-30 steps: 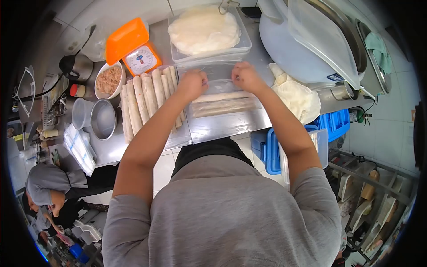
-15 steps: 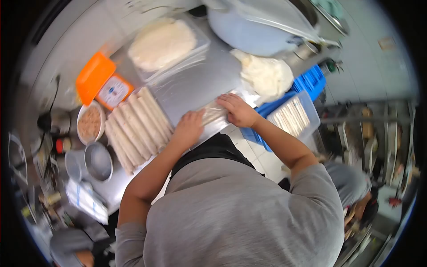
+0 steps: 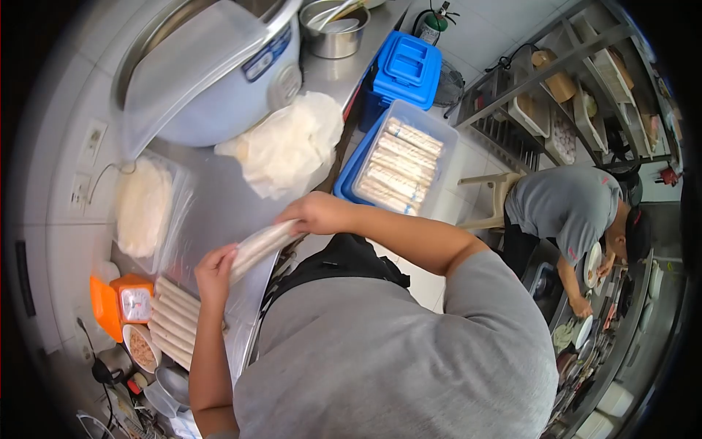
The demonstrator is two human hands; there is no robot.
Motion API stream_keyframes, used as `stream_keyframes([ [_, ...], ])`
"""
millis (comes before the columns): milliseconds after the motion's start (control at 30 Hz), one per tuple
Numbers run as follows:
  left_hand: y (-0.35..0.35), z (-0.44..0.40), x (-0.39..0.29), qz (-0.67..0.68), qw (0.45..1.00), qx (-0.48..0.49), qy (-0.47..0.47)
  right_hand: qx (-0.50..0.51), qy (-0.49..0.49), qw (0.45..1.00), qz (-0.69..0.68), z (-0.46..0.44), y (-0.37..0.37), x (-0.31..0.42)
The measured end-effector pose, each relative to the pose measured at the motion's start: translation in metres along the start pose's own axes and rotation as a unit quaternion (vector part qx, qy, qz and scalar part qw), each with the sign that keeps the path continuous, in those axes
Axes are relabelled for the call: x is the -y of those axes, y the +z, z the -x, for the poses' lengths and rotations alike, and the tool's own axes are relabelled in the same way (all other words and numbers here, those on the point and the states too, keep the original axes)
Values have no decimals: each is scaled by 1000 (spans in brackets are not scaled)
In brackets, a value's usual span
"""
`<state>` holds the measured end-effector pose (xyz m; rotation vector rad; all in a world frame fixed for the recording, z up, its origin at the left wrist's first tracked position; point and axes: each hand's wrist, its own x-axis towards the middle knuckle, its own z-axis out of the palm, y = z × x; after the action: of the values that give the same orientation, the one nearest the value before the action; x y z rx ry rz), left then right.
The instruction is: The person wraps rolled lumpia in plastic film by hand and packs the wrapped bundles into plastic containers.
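Note:
Between my two hands a plastic-wrapped pale roll (image 3: 262,249) is held up over the steel table's front edge. My left hand (image 3: 218,269) is closed on its lower left end, and my right hand (image 3: 311,214) grips the upper right end. To the right of my right hand, a clear box (image 3: 446,157) holds several wrapped rolls (image 3: 402,164) and sits on a blue container. Several bare rolls (image 3: 174,318) lie side by side on the table, below and left of my left hand. A crumpled pale cloth or wrapper pile (image 3: 292,143) lies beyond my hands.
A large lidded tub (image 3: 219,110) and a steel pot (image 3: 335,40) stand at the back. At left are a tray of pale sheets (image 3: 144,207), an orange scale (image 3: 135,300) and a bowl of filling (image 3: 142,349). A co-worker (image 3: 567,208) bends over dishes at right.
The view has swung right toward the clear box. My hands went from pressing and rolling on the table to lifting the wrapped roll off it.

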<state>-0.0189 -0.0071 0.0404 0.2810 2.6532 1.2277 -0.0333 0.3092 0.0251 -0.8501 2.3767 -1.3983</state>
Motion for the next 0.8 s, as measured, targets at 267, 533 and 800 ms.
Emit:
stream_keyframes([
  [267, 210, -161, -147, 66, 970, 79, 219, -233, 296, 915, -148, 189, -164, -115],
  [533, 431, -255, -152, -150, 866, 379, 290, -382, 346, 831, 211, 264, -230, -220],
  [800, 538, -280, -166, -286, 855, 334, 275, -351, 308, 853, 234, 262, -223, -289],
])
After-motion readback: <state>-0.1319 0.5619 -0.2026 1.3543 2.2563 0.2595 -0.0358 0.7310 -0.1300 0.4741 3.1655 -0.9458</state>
